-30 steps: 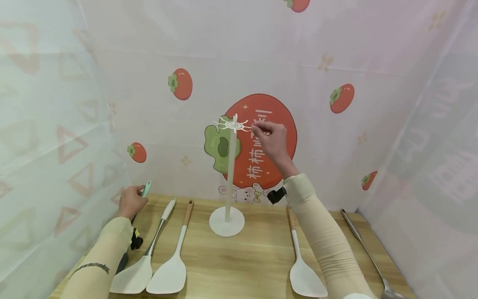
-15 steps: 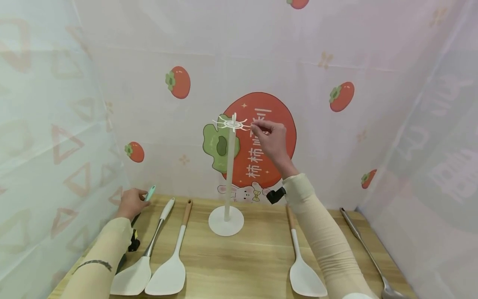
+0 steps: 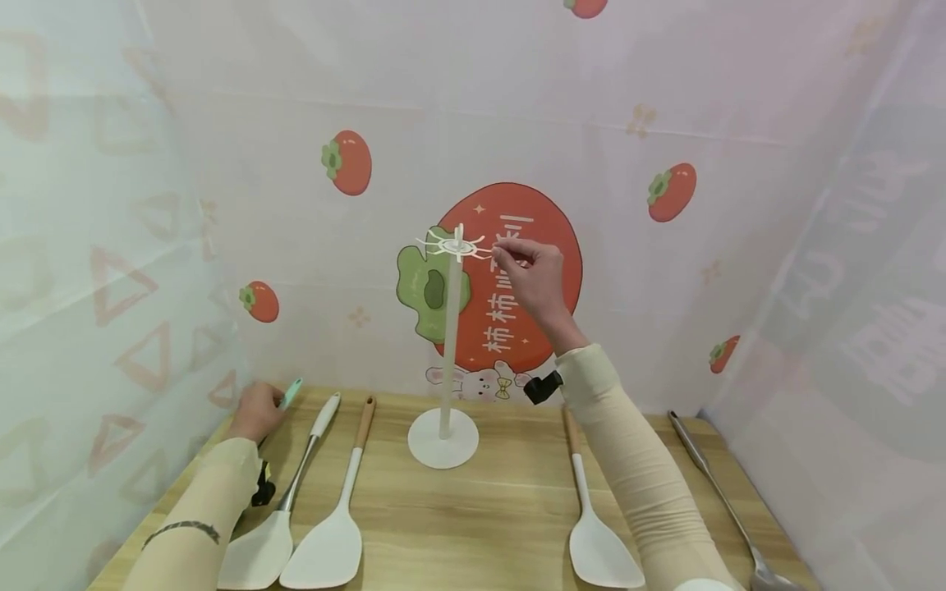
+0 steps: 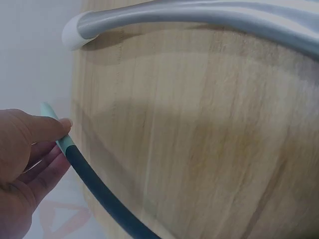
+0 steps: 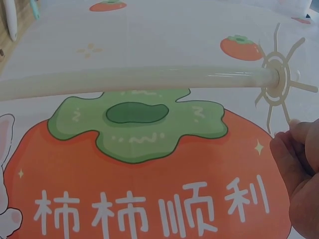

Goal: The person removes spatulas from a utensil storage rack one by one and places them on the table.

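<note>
Pinching one thin hook of the white rack (image 3: 452, 246) with my right hand (image 3: 538, 279) — it looks brittle — my left hand (image 3: 256, 410) fingers pinch the mint-tipped utensil handle (image 4: 65, 144), light and stiff, low over the surface (image 3: 473, 509).

the head camera is looking forward and slightly down from above the desk (image 3: 473, 525), taking in both arms, the white stand (image 3: 449, 345) at the centre and the printed backdrop (image 3: 510, 271) behind it. the left wrist camera is sitting very close to the left hand (image 4: 25, 164), facing along the wooden desk surface, with the teal-tipped handle (image 4: 62, 142) filling its lower left. the right wrist camera is hovering close beside the right hand (image 5: 299, 174), facing the backdrop, with the stand's pole running sideways across the frame. head and right wrist views are sharing the stand's hook ring (image 5: 276, 79) and the backdrop; head and left wrist views are sharing the desk's left edge.
</note>
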Motion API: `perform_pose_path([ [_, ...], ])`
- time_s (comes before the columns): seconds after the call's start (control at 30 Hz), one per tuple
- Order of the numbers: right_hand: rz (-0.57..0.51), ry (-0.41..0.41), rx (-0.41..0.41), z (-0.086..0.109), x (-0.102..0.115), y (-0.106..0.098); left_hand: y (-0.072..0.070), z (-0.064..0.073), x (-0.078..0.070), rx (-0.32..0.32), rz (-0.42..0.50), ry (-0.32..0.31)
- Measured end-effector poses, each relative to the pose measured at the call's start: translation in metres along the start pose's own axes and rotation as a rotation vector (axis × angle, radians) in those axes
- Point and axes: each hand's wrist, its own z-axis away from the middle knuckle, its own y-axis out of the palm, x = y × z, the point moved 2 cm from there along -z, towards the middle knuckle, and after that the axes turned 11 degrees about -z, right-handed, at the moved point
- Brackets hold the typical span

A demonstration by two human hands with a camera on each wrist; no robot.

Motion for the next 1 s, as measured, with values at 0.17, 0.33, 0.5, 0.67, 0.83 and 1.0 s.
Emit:
perform_pose_path([
  [0.17, -0.002, 0.008, 0.01, 0.0, -0.001, 0.004, 0.002, 0.007, 0.004, 0.045, -0.003, -0.035],
  [0.33, -0.016, 0.001, 0.011, 0.0, -0.004, 0.004, 0.006, 0.012, 0.005, 0.034, -0.039, -0.061],
  [0.5, -0.018, -0.004, 0.002, 0.0, -0.005, 0.003, 0.012, 0.015, 0.008, 0.035, -0.059, -0.087],
  [0.67, -0.026, -0.003, 0.006, 0.0, -0.005, 0.003, 0.015, 0.019, 0.011, 0.043, -0.054, -0.128],
  [0.83, -0.024, -0.012, 0.018, 0.001, -0.006, 0.004, 0.015, 0.023, 0.012, 0.05, -0.055, -0.132],
  [1.0, -0.002, -0.007, 0.034, 0.001, -0.006, 0.003, 0.017, 0.019, 0.006, 0.065, -0.087, -0.093],
])
